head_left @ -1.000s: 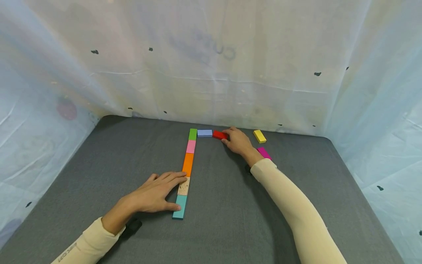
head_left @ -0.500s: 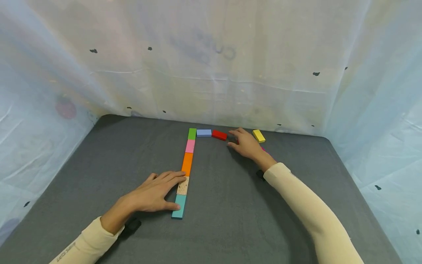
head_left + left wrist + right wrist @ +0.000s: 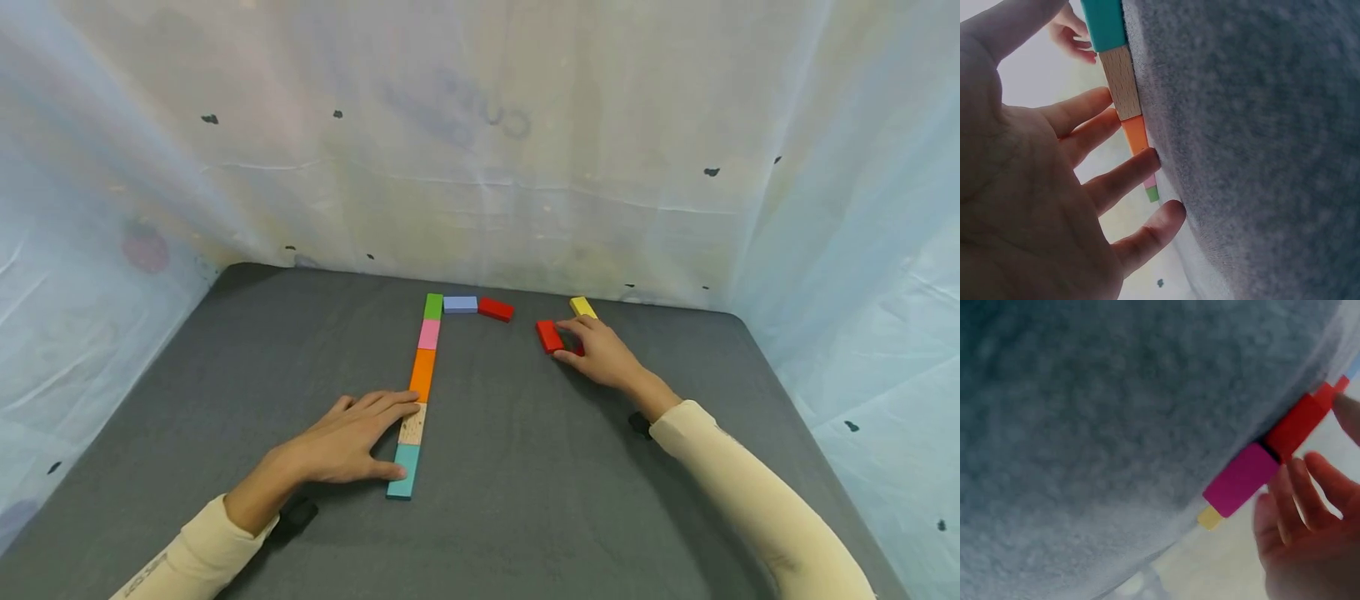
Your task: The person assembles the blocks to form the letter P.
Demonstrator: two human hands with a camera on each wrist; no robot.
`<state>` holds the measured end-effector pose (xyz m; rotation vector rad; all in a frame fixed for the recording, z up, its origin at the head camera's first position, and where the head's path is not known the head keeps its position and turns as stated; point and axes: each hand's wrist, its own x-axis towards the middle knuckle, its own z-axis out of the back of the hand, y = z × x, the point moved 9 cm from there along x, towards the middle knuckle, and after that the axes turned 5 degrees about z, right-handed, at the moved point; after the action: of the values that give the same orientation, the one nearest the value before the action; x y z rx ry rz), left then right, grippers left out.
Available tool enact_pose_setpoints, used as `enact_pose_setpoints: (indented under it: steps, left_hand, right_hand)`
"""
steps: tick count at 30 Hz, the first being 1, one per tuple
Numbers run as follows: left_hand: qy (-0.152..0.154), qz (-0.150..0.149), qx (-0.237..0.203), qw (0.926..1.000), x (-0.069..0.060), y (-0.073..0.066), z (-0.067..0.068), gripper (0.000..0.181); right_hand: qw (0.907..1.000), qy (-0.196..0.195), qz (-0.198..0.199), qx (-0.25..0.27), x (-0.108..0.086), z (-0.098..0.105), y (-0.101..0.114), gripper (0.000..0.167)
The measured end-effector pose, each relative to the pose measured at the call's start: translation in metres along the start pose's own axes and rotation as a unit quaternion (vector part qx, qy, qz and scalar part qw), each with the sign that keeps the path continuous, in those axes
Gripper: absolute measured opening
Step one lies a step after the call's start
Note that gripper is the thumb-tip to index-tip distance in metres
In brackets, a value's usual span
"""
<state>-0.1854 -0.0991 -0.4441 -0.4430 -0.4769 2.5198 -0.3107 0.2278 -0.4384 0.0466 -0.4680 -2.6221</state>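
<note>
Right hand [image 3: 600,352] (grip unclear from here) at a flat red rectangular block [image 3: 549,337]; unclenched left hand [image 3: 345,442] on multicoloured block row [image 3: 422,373], grey fabric [image 3: 510,492] below, pale sheeting [image 3: 480,183] behind.

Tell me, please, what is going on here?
A person's left hand rests on a straight row of coloured blocks on a grey surface, thumb on the teal block. From the row's far end, a blue block and a red block lead rightward. The right hand is at a second red block; whether it grips it is unclear.
</note>
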Motion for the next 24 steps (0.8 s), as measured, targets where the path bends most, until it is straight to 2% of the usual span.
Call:
enact_pose_setpoints:
  steps: [8,17,24]
  left_hand:
    - [-0.002,0.003,-0.012,0.9999,-0.001,0.000,0.000,0.088]
    - [-0.004,0.006,-0.009,0.9999,-0.001,0.001,-0.001,0.088]
    - [0.000,0.005,-0.008,1.0000,0.000,0.002,0.000,0.088]
  right_hand:
    - [0.9997,0.002,0.019,0.015,0.005,-0.007,-0.003,0.068]
    - [0.9995,0.028,0.000,0.012,0.017,-0.014,-0.005,0.073]
    - [0.9986,0.037,-0.014,0.036,0.018,-0.016,-0.010,0.076]
